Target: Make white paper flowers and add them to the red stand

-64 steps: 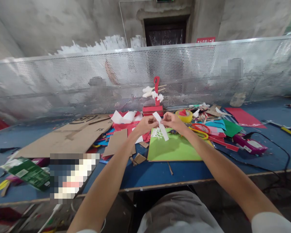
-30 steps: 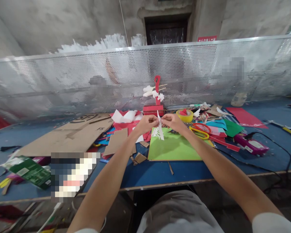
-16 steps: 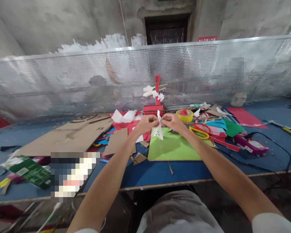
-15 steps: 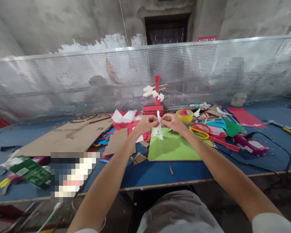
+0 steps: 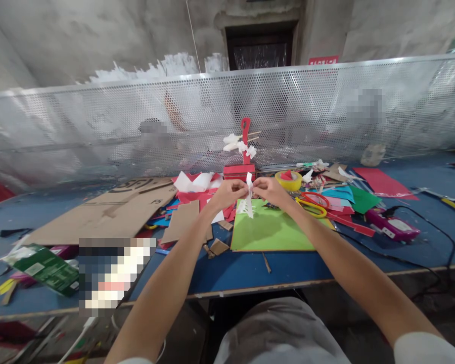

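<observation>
Right between the two hands hangs a white paper strip, its long axis nearly upright and its thin edge toward the camera. The left hand and the right hand meet on it from opposite sides, fingertips closed in a pinch around its upper part, neither one nearer than the other. Its lower end dangles free over the far edge of the green paper sheet, in front of the red cardboard stand and left of the yellow tape roll.
</observation>
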The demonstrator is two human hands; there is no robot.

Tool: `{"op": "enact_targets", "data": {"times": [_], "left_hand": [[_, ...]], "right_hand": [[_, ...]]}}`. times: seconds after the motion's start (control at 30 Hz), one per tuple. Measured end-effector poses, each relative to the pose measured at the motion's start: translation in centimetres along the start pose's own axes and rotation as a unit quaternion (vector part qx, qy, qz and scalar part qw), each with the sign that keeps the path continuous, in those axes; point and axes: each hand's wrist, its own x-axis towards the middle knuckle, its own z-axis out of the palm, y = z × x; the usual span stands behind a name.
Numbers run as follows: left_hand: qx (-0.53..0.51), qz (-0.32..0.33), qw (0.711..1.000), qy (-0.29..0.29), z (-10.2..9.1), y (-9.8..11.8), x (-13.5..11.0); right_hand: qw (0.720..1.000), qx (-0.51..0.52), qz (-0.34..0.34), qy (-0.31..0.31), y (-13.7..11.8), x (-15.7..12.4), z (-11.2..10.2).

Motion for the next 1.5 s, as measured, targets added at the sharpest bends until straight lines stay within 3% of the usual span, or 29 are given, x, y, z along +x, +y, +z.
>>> {"op": "enact_targets", "data": {"times": [0.33, 0.73, 1.13, 1.5], "left_hand": [[-0.013, 0.000, 1.000, -0.008, 0.0, 0.4, -0.1], [-0.028, 0.001, 1.000, -0.006, 0.0, 0.0, 0.0], [0.070, 0.042, 0.997, -0.013, 0.1, 0.5, -0.2], [0.060, 0.033, 0.998, -0.008, 0.1, 0.5, -0.2]], "right_hand": [[1.000, 0.002, 0.014, -0.004, -1.3, -0.5, 0.0], [1.000, 0.009, 0.005, -0.008, -0.9, -0.3, 0.0], [1.000, -0.022, -0.003, 0.016, -0.7, -0.3, 0.1], [0.999, -0.002, 0.029, 0.016, -1.2, -0.5, 0.0]]}}
